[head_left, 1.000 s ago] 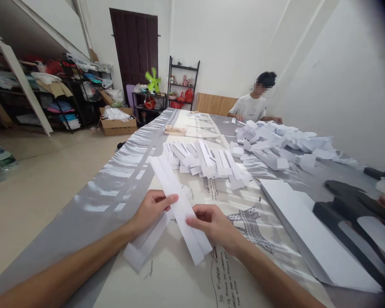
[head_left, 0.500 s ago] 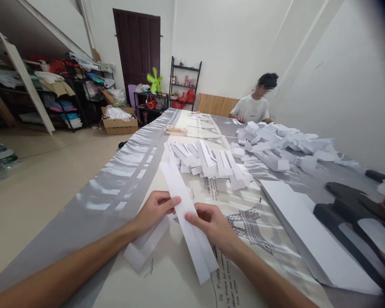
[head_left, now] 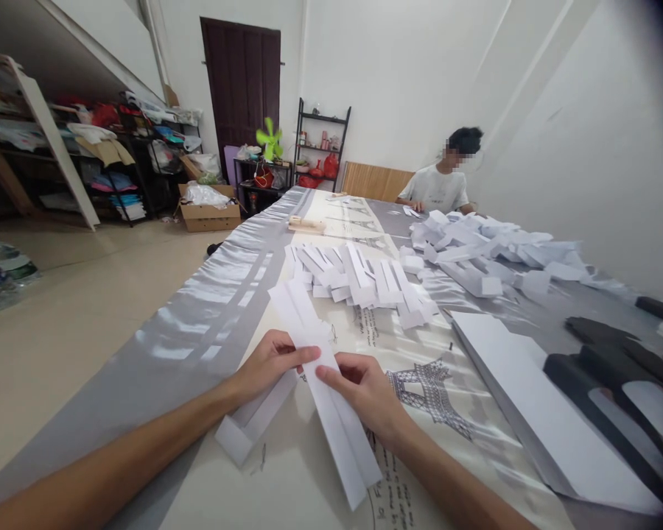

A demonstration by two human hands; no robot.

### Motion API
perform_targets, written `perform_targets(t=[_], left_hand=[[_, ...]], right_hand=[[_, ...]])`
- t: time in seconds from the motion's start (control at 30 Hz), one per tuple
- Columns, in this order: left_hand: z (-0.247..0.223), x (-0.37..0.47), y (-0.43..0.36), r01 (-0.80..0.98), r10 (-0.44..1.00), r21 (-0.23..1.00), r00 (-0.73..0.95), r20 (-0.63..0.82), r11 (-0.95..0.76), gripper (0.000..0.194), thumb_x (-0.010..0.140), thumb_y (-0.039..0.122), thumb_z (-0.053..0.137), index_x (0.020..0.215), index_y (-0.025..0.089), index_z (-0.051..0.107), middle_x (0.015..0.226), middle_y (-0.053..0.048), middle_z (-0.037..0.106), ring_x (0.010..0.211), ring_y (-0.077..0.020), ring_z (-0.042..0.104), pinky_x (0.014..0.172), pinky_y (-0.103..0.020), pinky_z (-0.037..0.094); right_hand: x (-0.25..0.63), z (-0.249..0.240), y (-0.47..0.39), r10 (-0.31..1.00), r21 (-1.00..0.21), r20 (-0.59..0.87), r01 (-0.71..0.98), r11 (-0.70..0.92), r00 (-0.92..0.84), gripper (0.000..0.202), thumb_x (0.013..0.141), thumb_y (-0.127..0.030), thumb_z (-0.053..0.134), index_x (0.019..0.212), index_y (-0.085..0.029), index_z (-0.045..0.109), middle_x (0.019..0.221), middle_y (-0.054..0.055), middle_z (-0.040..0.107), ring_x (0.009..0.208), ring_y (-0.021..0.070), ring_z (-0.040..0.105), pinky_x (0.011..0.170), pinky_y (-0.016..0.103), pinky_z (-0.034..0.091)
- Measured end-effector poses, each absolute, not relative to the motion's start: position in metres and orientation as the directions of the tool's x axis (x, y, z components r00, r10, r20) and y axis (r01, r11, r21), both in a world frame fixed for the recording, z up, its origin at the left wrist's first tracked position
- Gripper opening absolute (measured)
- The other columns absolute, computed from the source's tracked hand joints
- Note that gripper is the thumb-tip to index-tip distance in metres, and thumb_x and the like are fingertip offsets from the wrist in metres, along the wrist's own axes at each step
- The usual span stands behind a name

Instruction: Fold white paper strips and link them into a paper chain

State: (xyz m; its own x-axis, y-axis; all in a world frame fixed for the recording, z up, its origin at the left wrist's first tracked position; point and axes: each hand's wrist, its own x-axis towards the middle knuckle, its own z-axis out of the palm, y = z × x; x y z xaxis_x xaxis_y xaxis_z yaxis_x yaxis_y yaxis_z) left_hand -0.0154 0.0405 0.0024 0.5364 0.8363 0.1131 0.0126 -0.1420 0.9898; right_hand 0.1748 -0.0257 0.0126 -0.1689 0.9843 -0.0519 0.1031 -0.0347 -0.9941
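Note:
A long folded white paper strip [head_left: 339,434] slants across the middle, its upper end away from me. My left hand [head_left: 273,364] pinches it near its middle, thumb on top. Just to the right, my right hand [head_left: 362,383] grips the strip's right edge between thumb and fingers. Another folded white paper piece [head_left: 237,439] lies below my left hand on the printed cloth [head_left: 287,493]. Beyond my hands is a pile of folded paper strips [head_left: 359,276].
A stack of white sheets [head_left: 535,397] lies at the right beside dark objects [head_left: 613,390]. Farther back are a larger heap of folded paper [head_left: 497,246], a wooden object [head_left: 306,225] and a seated person [head_left: 439,184] at the table's far side.
My left thumb has slid a little right across the strip, nearer my right thumb. The strip's upper end has shifted left and its lower end slightly down and right.

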Motion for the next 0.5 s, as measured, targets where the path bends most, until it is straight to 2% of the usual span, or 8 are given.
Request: perform_targets(t=[0.07, 0.13, 0.23, 0.3, 0.4, 0.5], left_hand=[[0.0014, -0.0157, 0.0407, 0.011, 0.840, 0.993, 0.536, 0.092, -0.116, 0.040, 0.086, 0.046, 0.071, 0.062, 0.014, 0.065, 0.061, 0.000, 0.055, 0.061, -0.0126, 0.046, 0.060, -0.025, 0.038], [-0.0011, -0.0158, 0.0425, -0.006, 0.864, 0.995, 0.495, 0.093, -0.104, 0.043, 0.087, 0.046, 0.070, 0.060, 0.014, 0.061, 0.058, 0.002, 0.048, 0.058, -0.0108, 0.040, 0.057, -0.025, 0.033], [-0.0038, -0.0151, 0.0453, -0.041, 0.908, 0.992, 0.400, 0.128, -0.122, 0.052, 0.086, 0.043, 0.071, 0.050, 0.016, 0.044, 0.054, 0.005, 0.031, 0.055, -0.0084, 0.028, 0.053, -0.024, 0.024], [-0.0035, -0.0144, 0.0452, -0.046, 0.915, 0.990, 0.378, 0.141, -0.134, 0.058, 0.085, 0.041, 0.073, 0.048, 0.016, 0.035, 0.054, 0.006, 0.024, 0.054, -0.0079, 0.024, 0.052, -0.025, 0.021], [-0.0019, -0.0133, 0.0428, -0.027, 0.899, 0.991, 0.418, 0.132, -0.132, 0.053, 0.084, 0.041, 0.073, 0.049, 0.016, 0.041, 0.053, 0.005, 0.031, 0.054, -0.0083, 0.028, 0.053, -0.025, 0.024], [-0.0034, -0.0133, 0.0430, -0.047, 0.883, 0.994, 0.457, 0.110, -0.099, 0.047, 0.085, 0.043, 0.072, 0.054, 0.016, 0.050, 0.056, 0.004, 0.040, 0.057, -0.0098, 0.034, 0.056, -0.025, 0.029]], right_hand=[[0.1746, 0.0122, -0.0253, 0.987, -0.995, -0.049, 0.090, -0.036, -0.155, 0.040, 0.083, -0.049, 0.071, 0.063, -0.017, 0.058, 0.061, -0.004, 0.044, 0.058, 0.0106, 0.035, 0.053, 0.025, 0.028], [0.1748, 0.0125, -0.0252, 0.984, -0.997, -0.061, 0.055, -0.052, -0.168, 0.036, 0.083, -0.048, 0.072, 0.066, -0.017, 0.062, 0.064, -0.003, 0.049, 0.059, 0.0115, 0.039, 0.055, 0.026, 0.031], [0.1752, 0.0135, -0.0253, 0.979, -0.994, -0.111, 0.027, -0.108, -0.170, 0.031, 0.082, -0.046, 0.073, 0.072, -0.017, 0.068, 0.067, -0.001, 0.057, 0.061, 0.0132, 0.046, 0.056, 0.026, 0.034], [0.1753, 0.0141, -0.0253, 0.975, -0.990, -0.138, 0.024, -0.136, -0.172, 0.030, 0.082, -0.046, 0.073, 0.073, -0.017, 0.069, 0.068, 0.000, 0.058, 0.062, 0.0136, 0.048, 0.056, 0.026, 0.035], [0.1746, 0.0138, -0.0250, 0.974, -0.992, -0.123, 0.035, -0.118, -0.191, 0.030, 0.083, -0.046, 0.072, 0.073, -0.017, 0.068, 0.068, -0.001, 0.057, 0.061, 0.0126, 0.045, 0.056, 0.025, 0.034], [0.1738, 0.0121, -0.0246, 0.984, -0.997, -0.064, 0.056, -0.055, -0.165, 0.034, 0.084, -0.045, 0.071, 0.066, -0.017, 0.063, 0.061, -0.004, 0.046, 0.057, 0.0102, 0.035, 0.053, 0.025, 0.027]])
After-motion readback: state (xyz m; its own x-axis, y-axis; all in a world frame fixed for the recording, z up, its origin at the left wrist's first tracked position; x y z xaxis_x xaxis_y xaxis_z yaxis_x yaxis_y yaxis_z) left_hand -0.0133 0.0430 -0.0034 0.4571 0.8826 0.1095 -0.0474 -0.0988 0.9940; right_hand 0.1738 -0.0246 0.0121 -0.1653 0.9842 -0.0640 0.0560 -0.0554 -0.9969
